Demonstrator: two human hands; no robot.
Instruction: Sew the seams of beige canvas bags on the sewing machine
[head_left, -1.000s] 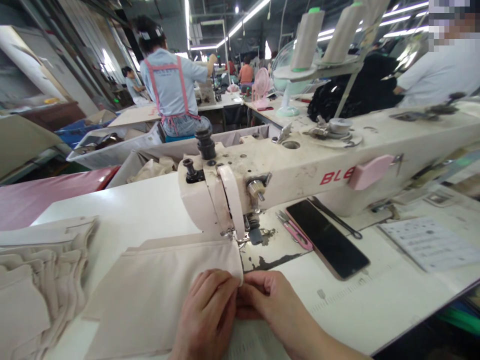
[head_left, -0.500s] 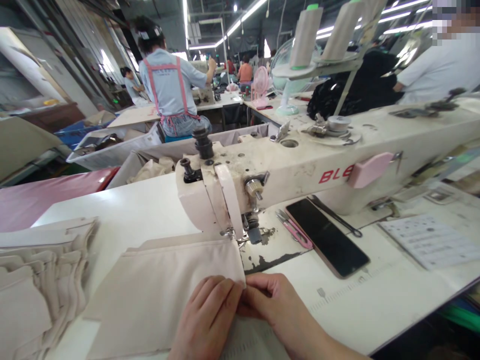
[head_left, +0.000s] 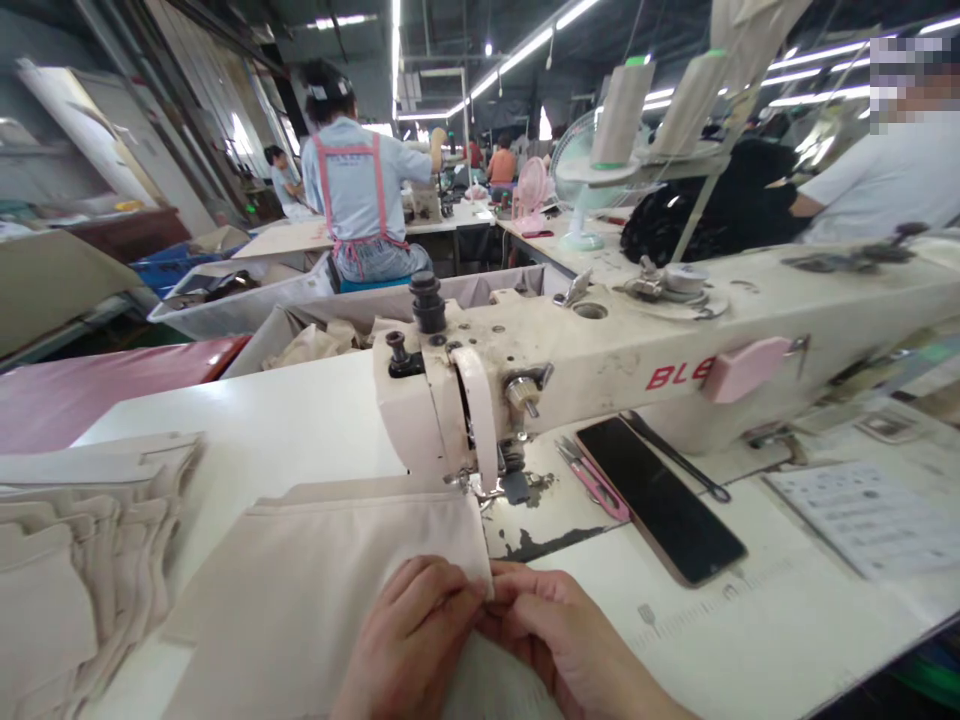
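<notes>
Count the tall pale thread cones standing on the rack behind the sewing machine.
2. One pale thread cone with a green base stands at the rack's left; a second pale thread cone stands just right of it. Hanging fabric at the top edge may hide more.

Beige fabric panel (head_left: 330, 590), flat, edge pinched

The fabric piece (head_left: 330, 580) under both hands is plain pale beige, no print — same shade as the stack of cut pieces (head_left: 82, 560) at nine o'clock. The sewing machine (head_left: 600, 350) is cream, grubby, with red lettering and a pink tag. The desk (head_left: 285, 420) is white. At three o'clock a black phone (head_left: 660, 500) lies beside pink snips (head_left: 596, 480). At twelve o'clock, a person (head_left: 360, 190) wears light blue with pink apron straps.
</notes>
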